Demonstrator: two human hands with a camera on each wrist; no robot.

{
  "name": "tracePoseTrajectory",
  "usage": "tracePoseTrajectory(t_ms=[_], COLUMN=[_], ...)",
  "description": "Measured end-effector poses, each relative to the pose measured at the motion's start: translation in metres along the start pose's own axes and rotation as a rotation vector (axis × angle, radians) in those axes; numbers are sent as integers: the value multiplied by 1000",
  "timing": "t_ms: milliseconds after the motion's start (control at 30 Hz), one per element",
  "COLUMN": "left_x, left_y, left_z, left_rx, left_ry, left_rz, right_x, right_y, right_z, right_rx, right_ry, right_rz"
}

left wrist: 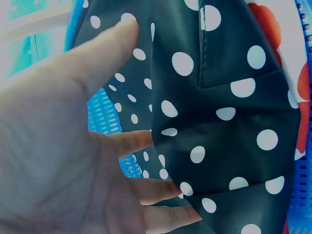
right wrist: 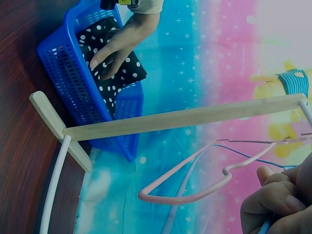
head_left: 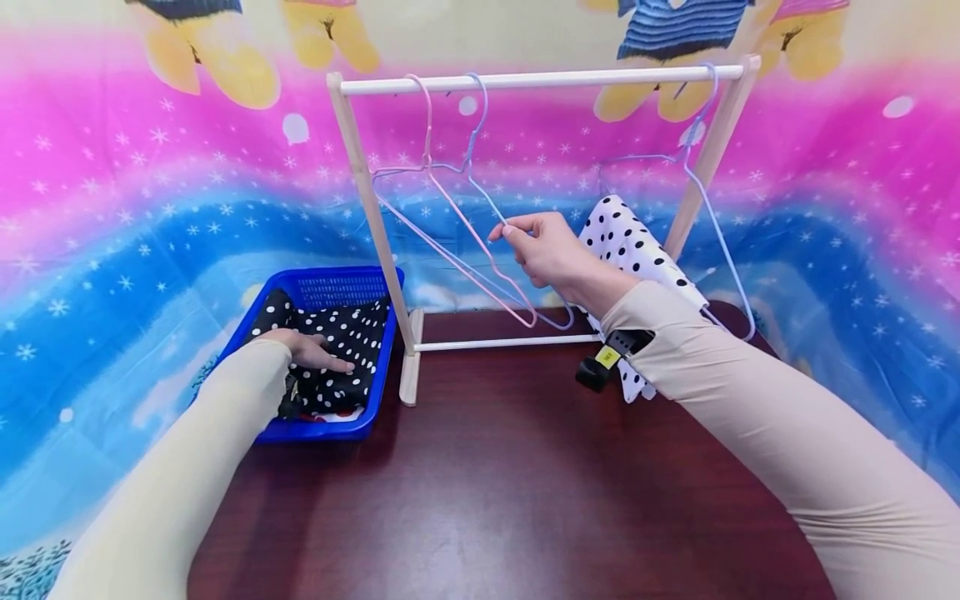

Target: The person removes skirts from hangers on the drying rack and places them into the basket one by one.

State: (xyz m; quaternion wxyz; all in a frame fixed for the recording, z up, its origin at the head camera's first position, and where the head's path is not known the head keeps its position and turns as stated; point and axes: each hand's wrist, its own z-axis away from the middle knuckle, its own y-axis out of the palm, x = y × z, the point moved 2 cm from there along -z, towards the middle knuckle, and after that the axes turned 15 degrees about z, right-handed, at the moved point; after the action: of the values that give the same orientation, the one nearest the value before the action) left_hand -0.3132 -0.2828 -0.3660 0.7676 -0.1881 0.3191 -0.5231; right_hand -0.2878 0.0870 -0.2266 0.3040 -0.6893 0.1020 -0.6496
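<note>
In the head view my left hand (head_left: 309, 348) reaches into the blue basket (head_left: 387, 346) over a black cloth with white dots (head_left: 358, 329). From the left wrist, the thumb stands apart from the fingers, whose tips disappear behind a fold of the black cloth (left wrist: 219, 122). My right hand (head_left: 549, 250) pinches the sloping shoulder of a blue hanger (head_left: 486, 196) that hooks over the rack's rail. Close on its left hangs a pink hanger (head_left: 474, 235). The right wrist view shows the right hand (right wrist: 275, 200) with curled fingers around the blue hanger.
A wooden rack (head_left: 570, 80) stands at the table's back. Another light blue hanger (head_left: 722, 229) carries a white cloth with black dots (head_left: 630, 246) at its right end. Red-and-white cloth (left wrist: 287, 29) lies under the black one. A printed backdrop (head_left: 90, 217) surrounds the table (head_left: 480, 500).
</note>
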Motion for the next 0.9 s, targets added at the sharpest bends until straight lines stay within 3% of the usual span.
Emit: tracePoseTrajectory(t_ms=[267, 533, 733, 900], left_x=[5, -2, -6, -11], left_y=[2, 0, -5, -8], left_z=[0, 10, 19, 15], left_rx=[-20, -51, -94, -113], left_ry=[-8, -11, 27, 79], left_rz=[31, 24, 15, 54], right_x=[1, 3, 6, 7], right_y=[4, 6, 8, 10], right_z=[-1, -2, -3, -4], right_rx=[14, 3, 4, 4], right_ry=[-19, -2, -6, -11], right_rz=[-1, -3, -6, 9])
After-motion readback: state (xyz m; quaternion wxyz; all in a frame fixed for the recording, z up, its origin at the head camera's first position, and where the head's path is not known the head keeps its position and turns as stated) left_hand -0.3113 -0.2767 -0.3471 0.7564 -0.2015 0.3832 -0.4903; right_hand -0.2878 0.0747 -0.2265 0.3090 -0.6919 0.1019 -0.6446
